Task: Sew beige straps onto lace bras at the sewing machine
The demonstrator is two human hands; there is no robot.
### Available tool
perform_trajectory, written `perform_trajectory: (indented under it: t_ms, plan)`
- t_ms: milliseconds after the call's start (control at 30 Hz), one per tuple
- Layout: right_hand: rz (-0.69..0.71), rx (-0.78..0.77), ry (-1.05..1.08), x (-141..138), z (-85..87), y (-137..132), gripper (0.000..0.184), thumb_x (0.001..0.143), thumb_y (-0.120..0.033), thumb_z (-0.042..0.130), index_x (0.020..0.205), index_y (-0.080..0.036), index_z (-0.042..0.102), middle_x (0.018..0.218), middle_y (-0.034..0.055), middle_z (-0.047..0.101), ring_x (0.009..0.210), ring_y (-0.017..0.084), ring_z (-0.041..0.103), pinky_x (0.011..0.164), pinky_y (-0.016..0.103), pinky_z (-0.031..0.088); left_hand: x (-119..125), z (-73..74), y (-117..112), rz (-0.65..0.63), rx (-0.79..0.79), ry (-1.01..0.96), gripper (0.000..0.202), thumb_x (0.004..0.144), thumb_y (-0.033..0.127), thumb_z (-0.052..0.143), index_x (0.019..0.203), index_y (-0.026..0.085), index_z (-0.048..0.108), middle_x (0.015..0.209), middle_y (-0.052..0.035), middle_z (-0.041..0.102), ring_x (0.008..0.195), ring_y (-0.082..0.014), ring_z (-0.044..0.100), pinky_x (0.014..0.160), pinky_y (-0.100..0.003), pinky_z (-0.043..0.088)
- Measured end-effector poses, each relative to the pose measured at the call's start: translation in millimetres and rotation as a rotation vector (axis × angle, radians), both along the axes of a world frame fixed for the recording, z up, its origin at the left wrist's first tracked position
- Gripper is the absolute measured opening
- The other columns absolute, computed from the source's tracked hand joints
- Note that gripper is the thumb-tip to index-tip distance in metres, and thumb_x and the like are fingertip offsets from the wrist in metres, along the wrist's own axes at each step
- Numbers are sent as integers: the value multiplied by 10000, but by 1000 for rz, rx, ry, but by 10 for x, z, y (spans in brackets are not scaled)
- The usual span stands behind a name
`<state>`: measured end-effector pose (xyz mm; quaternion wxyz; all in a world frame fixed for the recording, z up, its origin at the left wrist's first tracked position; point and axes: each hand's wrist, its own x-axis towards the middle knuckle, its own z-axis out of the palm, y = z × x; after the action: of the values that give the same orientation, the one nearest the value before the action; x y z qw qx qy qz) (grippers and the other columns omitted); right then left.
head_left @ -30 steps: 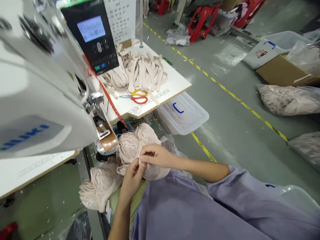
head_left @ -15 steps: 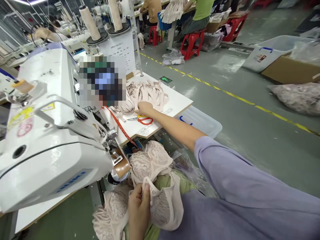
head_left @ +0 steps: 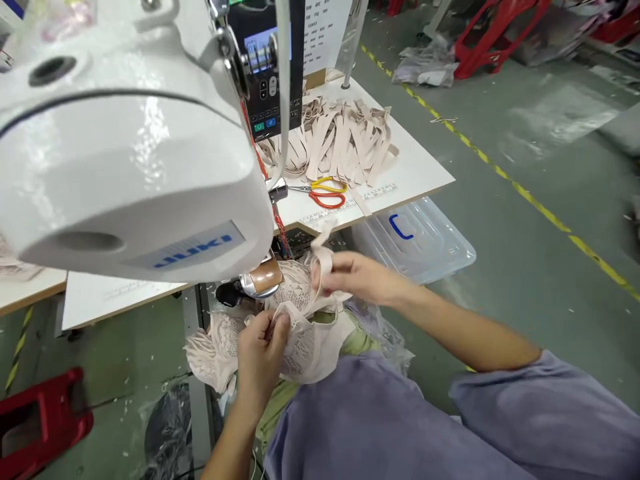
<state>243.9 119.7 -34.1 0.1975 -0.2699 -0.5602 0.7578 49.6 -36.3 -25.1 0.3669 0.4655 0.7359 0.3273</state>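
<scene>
My left hand [head_left: 264,350] pinches the edge of a beige lace bra [head_left: 310,350] over my lap. Close beside it, my right hand [head_left: 350,277] is closed on a beige strap [head_left: 323,261], which loops up from the fingers. More lace bra pieces [head_left: 225,343] hang in a bunch left of my left hand. Just above my hands is the rounded brown and metal arm end [head_left: 265,277] of the sewing machine. On the white table [head_left: 420,170] lie a pile of beige straps [head_left: 345,137] and small scissors [head_left: 327,193] with one yellow and one red handle.
The white sewing machine head [head_left: 135,153] fills the upper left, with a control panel [head_left: 275,73] behind it. A clear lidded bin [head_left: 425,240] stands under the table's right side. Red stools [head_left: 45,417] stand lower left and top right.
My right hand has come back from the strap pile on the table to beside my left hand, bringing a strap. The view has tilted down and closer to the machine.
</scene>
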Motion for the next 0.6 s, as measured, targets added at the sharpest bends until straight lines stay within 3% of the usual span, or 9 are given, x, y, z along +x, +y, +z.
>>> perform_trajectory:
  t_ms: [133,200,333,467,533,600]
  plan:
    - [97,227,-64,-109,125,-395,225,844,-413,712,912,-205,767,1253,61,636,1119,224,612,956,341,493,10,9,-35,-44,19,53,325,934,435,521,734,194,607,598,31,527,561,-114,454,542,-226,354]
    - [126,304,-57,-179,157,-435,209,886,-388,670,967,-222,768,1177,49,669,1091,212,619,954,326,481,-3,20,-45,-70,19,64,315,934,422,520,738,194,612,598,31,529,557,-113,451,538,-230,345]
    - [101,373,-14,-300,153,-478,187,908,-339,645,925,-199,768,894,30,697,844,165,639,757,261,494,-35,62,-61,-90,13,29,278,915,381,541,706,200,571,592,32,511,553,-116,444,532,-238,341]
    - [48,159,76,-374,141,-512,215,887,-391,675,900,-193,758,897,36,721,849,184,662,780,291,520,88,-4,-118,-79,163,-137,168,909,353,567,829,208,592,927,-50,638,858,-178,599,692,-255,468]
    - [12,32,86,-398,153,-486,235,866,-415,700,908,-189,748,889,33,727,839,183,667,783,299,530,187,-99,-161,7,214,-174,158,945,355,518,950,215,591,896,-48,639,814,-172,615,667,-258,486]
    - [8,2,49,-412,175,-417,270,854,-443,709,899,-179,743,875,31,725,811,170,660,763,287,529,230,-184,-187,100,274,-92,189,957,366,506,1036,209,576,798,-33,635,692,-163,613,601,-257,484]
